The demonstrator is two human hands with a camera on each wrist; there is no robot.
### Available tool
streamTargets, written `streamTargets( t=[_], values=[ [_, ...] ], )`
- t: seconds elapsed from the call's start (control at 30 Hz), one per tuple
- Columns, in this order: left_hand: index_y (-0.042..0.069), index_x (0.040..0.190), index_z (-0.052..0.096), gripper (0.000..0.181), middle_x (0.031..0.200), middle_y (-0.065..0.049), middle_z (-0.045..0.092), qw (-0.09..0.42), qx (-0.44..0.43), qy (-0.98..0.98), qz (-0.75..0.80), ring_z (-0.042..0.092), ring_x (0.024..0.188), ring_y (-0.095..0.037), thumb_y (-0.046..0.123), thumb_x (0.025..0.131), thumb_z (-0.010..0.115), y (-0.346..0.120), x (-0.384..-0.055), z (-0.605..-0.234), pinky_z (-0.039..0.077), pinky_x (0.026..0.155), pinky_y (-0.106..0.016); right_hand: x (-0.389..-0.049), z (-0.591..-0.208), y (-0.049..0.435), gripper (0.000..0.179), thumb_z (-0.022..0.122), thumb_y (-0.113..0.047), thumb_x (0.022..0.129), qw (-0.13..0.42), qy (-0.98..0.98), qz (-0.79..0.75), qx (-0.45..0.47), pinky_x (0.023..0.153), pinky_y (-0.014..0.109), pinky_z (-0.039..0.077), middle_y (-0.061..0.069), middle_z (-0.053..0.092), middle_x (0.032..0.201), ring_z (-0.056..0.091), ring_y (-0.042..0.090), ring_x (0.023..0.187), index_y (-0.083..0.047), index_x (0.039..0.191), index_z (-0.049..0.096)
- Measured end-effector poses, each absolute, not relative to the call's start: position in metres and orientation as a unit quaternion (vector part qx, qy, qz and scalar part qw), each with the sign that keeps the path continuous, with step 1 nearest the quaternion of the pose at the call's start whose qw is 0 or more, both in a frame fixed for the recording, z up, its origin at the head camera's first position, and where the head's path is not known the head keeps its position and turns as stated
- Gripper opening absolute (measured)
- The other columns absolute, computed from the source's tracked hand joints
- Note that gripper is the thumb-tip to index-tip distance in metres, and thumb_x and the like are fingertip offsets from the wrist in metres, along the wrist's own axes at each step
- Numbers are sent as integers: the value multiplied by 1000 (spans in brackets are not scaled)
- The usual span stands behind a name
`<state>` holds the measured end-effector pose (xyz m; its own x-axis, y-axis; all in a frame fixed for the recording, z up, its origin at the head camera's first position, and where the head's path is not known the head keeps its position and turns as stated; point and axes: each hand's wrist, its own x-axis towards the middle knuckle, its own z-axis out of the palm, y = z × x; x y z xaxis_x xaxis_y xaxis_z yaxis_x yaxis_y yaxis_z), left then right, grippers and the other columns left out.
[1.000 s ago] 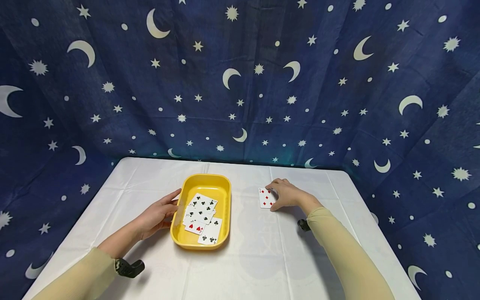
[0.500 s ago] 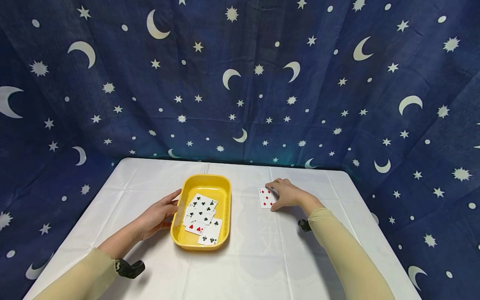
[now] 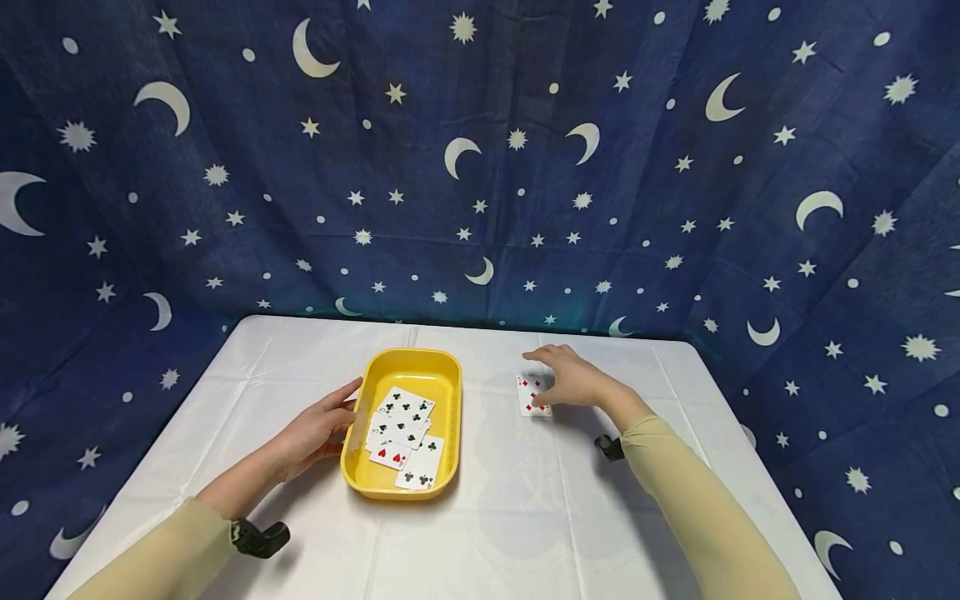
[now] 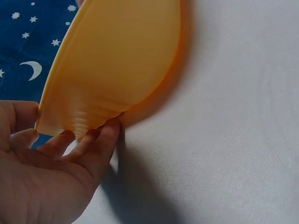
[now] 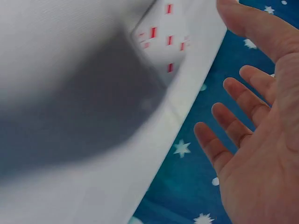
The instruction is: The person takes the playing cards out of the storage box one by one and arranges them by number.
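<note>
A yellow tray stands on the table left of centre. My left hand holds its left side; in the left wrist view, the fingers press the outer wall and a digit meets the rim. Several playing cards with clubs, spades and hearts lie overlapping in the tray, faces up. To the right, a playing card with red diamonds lies face up on the table. Just over its right part hovers my right hand, fingers spread with nothing between them. The right wrist view shows the open palm apart from the card.
A white cloth covers the table, its far edge close to a dark blue curtain with moons and stars. A stretch of tabletop separates the tray from the diamonds card. Black wrist devices sit below the forearms.
My right hand's fingers and thumb have come off the diamonds card and spread, the hand rising slightly toward the far side. The card stays put. The left hand and tray have not moved.
</note>
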<state>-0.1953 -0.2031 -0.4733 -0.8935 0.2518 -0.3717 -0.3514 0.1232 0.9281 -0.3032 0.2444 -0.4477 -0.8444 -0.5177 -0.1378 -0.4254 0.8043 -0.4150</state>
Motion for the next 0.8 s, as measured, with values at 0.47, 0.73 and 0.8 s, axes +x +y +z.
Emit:
streamTargets(
  t=[0.47,0.73,0.8],
  values=[
    [26,166,15,70,161,-20,33,201,-40,735,646,52,132,-33,16,104,45,-198,-194,-478,53,93,-36,-291,-414,189,78,82,-44,83,92,918,-228,-310,113,52,35,-9,45,155,31,18,145,-29,153,49],
    [26,166,18,68,161,-19,35,197,-43,738,644,53,131,-34,15,104,44,-198,-194,-479,53,94,-37,-286,-402,152,76,82,-35,83,88,898,-226,-366,118,47,28,-7,47,153,33,17,145,-25,152,51],
    [27,166,18,69,161,-18,34,197,-44,737,645,52,132,-34,15,103,44,-198,-194,-479,53,95,-37,-285,-401,144,75,83,-33,83,86,895,-222,-378,118,45,29,-6,48,152,34,17,144,-23,151,52]
  ],
)
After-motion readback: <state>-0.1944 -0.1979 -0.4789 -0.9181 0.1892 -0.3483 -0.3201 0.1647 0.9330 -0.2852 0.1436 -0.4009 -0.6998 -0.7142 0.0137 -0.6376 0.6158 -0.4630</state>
